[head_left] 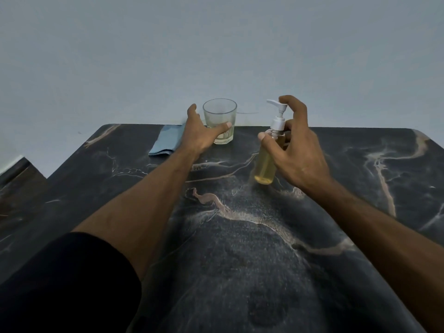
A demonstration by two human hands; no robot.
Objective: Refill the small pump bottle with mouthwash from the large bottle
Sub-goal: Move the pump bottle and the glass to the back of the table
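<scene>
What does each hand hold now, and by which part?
The right hand holds the pump bottle at its shoulder, index finger on the pump head. The left hand reaches round the glass; a grip cannot be told.

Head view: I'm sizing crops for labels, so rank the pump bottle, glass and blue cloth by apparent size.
1. pump bottle, tallest, also nearest the camera
2. glass
3. blue cloth, unsure: the left hand hides part of it
</scene>
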